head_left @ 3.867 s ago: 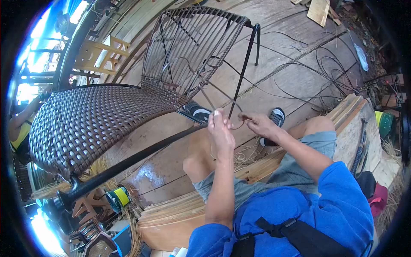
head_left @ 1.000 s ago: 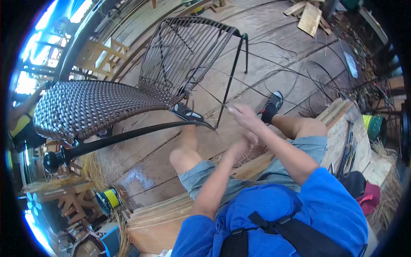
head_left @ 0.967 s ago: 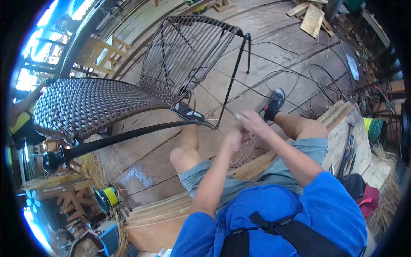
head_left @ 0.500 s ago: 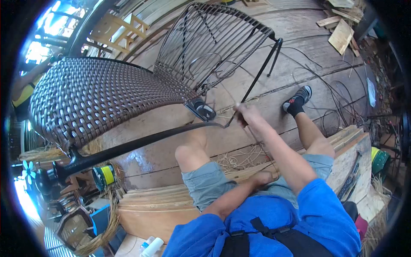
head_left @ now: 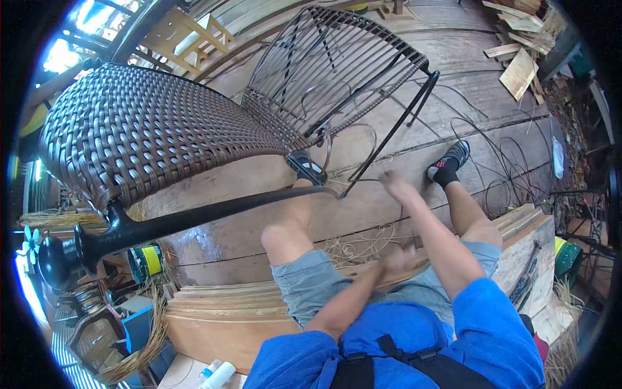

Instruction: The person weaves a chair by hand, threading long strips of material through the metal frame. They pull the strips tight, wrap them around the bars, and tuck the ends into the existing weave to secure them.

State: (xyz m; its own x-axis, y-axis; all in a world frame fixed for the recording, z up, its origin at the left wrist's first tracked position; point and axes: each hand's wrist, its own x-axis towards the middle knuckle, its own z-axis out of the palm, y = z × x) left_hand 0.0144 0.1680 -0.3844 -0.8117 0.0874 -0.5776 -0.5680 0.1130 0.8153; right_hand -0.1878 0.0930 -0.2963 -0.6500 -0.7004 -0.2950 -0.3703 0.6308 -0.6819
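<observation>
A chair frame with a finely woven brown back (head_left: 155, 126) and a seat of spaced strands (head_left: 337, 65) leans across the upper left. My right hand (head_left: 396, 187) is closed beside the lower end of a black frame leg (head_left: 389, 133), with a thin dark strand (head_left: 370, 180) running from the frame to its fingers. Below it, over my lap, my left hand (head_left: 398, 259) is smeared by motion; its fingers and anything in them cannot be made out. A thick black curved bar (head_left: 207, 212) lies in front of my knee.
Loose dark strands (head_left: 512, 155) lie on the plank floor (head_left: 227, 249) by my right foot. Stacked boards (head_left: 227, 318) are beneath me. Wood scraps (head_left: 519, 74) lie at the upper right, and a green-yellow roll (head_left: 146, 260) stands at the left.
My right hand has moved right and slightly down, away from the frame leg. My left hand has risen a little from my lap. The chair appears shifted slightly in view.
</observation>
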